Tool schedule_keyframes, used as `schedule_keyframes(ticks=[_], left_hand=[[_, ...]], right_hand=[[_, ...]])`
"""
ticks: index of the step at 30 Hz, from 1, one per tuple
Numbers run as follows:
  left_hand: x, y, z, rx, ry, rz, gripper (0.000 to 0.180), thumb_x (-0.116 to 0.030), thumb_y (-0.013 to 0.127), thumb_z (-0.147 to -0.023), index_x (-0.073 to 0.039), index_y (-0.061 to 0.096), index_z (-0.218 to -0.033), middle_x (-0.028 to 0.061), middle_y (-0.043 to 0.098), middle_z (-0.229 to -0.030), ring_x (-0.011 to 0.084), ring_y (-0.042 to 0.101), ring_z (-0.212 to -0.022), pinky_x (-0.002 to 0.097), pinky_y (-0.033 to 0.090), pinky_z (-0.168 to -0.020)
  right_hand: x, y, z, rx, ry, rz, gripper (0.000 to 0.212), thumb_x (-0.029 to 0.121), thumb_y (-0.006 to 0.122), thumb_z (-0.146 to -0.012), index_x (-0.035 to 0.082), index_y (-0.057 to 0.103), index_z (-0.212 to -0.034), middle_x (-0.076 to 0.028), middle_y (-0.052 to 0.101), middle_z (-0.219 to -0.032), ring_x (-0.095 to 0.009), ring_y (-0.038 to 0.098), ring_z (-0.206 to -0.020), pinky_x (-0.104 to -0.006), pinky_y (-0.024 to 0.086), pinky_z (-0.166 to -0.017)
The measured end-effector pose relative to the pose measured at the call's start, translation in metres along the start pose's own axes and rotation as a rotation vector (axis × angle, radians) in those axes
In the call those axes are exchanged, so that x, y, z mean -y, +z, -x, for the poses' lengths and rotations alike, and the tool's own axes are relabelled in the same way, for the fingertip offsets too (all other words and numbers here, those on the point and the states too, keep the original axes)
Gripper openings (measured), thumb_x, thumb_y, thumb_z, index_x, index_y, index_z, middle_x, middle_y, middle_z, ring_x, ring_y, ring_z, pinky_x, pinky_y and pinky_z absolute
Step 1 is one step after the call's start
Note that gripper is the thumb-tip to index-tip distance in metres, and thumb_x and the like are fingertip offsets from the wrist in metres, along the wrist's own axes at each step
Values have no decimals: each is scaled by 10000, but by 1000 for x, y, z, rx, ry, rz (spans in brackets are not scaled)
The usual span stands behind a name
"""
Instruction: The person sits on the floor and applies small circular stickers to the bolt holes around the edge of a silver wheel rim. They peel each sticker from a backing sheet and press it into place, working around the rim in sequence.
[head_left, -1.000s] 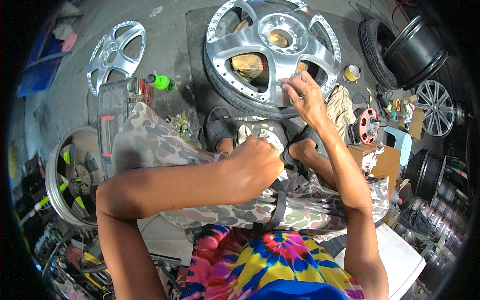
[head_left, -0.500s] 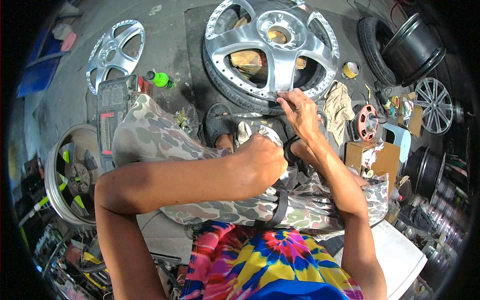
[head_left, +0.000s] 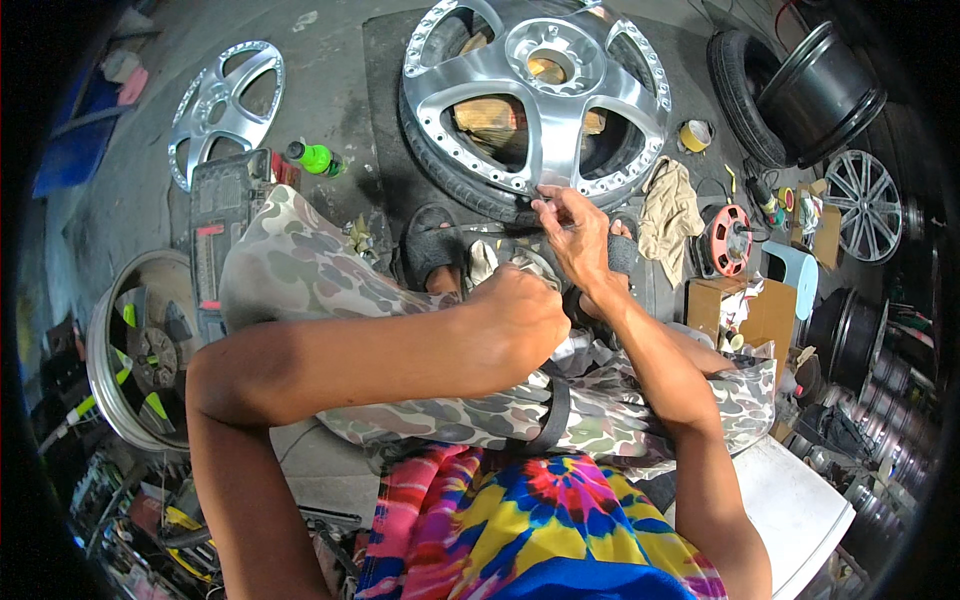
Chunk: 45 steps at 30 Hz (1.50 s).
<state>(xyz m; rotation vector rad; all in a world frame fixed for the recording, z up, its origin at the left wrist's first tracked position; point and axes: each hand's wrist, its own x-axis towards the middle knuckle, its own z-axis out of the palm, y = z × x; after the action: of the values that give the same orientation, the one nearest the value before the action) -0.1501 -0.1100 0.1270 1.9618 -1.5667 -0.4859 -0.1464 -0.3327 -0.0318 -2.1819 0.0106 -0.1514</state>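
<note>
In front of me lies a large silver alloy wheel with broad spokes and small holes round its lip, resting on a black tyre. My right hand is at the wheel's near edge, below the end of a spoke. Its thumb and forefinger are pinched together there; anything between them is too small to make out. Over my lap, my left hand is curled into a fist, its palm side hidden. Whitish cloth shows just beyond the fist.
At left are a second silver wheel face, a green bottle, a dark toolbox and a wheel barrel. To the right are a beige rag, yellow tape, an orange reel, a cardboard box and a black rim.
My right hand has shifted slightly left along the wheel's near edge, its fingers still pinched. My left fist stays about where it was. The whole view has drifted a little.
</note>
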Motion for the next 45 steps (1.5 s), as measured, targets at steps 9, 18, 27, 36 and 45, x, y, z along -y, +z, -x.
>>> schedule_keyframes(ticks=[9,18,27,36,45], left_hand=[[-4,-3,-7,195,-132,-25,147,-85,699,-822,25,758,-899,224,765,-948,373,778,-947,479,617,-830],[-1,-1,-9,266,-151,-87,158,-97,711,-842,8,771,-945,210,768,-980,361,766,-962,474,598,-830],[5,2,-7,285,-204,-81,177,-155,721,-905,5,768,-963,201,764,-974,364,758,-973,484,597,-832],[16,11,-3,284,-262,-97,245,-263,764,-945,-19,773,-939,174,763,-925,359,754,-938,483,602,-831],[67,-114,-18,-620,-528,314,473,-488,818,-988,-16,783,-987,21,746,-820,140,699,-774,298,563,-753]], right_hand=[[6,14,4,14,41,-54,232,88,820,-1008,-25,731,-1190,6,677,-766,-52,582,-700,-243,527,-652],[0,22,9,41,130,-154,269,85,810,-1025,-21,692,-1242,13,690,-781,-61,661,-708,-238,562,-643],[4,27,8,13,130,-250,218,72,785,-1021,-17,676,-1188,-89,777,-824,-139,758,-714,-309,594,-655],[27,0,-25,25,113,-284,227,59,750,-1056,-1,687,-1266,-29,775,-902,-89,720,-795,-251,574,-681],[125,-105,-91,275,74,-599,263,78,807,-1022,-21,753,-1260,-100,828,-1066,-130,791,-940,-242,629,-798]])
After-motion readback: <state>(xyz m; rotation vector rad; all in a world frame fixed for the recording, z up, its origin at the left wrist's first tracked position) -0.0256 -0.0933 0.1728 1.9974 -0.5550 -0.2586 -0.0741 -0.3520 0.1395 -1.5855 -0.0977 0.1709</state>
